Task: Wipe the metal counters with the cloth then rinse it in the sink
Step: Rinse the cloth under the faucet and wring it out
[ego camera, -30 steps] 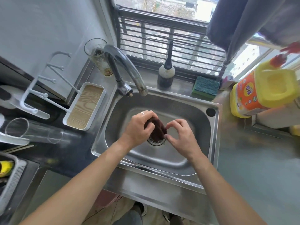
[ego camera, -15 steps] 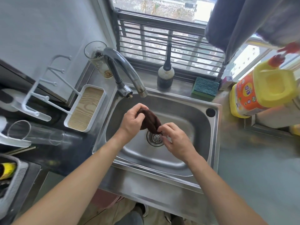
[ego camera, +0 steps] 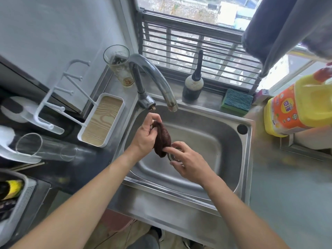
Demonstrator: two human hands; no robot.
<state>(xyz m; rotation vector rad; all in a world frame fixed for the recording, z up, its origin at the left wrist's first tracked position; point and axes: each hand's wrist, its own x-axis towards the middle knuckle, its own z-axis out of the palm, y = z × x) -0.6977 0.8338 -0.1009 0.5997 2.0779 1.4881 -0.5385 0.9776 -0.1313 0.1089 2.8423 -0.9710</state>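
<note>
A dark brown cloth [ego camera: 162,139] hangs bunched over the steel sink [ego camera: 206,137], above the drain. My left hand [ego camera: 145,135] grips its upper end, just below and left of the faucet [ego camera: 154,78] spout. My right hand [ego camera: 186,162] is lower right, its fingertips touching the cloth's bottom end, fingers loosely bent. No water runs from the faucet. The metal counter [ego camera: 287,186] stretches to the right of the sink.
A white rack tray [ego camera: 102,121] and a lying glass [ego camera: 45,148] are left of the sink. Behind it stand a dirty glass [ego camera: 120,65], a dark bottle [ego camera: 193,85] and a blue-green sponge [ego camera: 237,101]. A yellow detergent jug [ego camera: 296,108] sits at right.
Both hands lifted the cloth from the drain toward the faucet. My left hand moved up and left with it; my right hand loosened to fingertips at the cloth's lower end.
</note>
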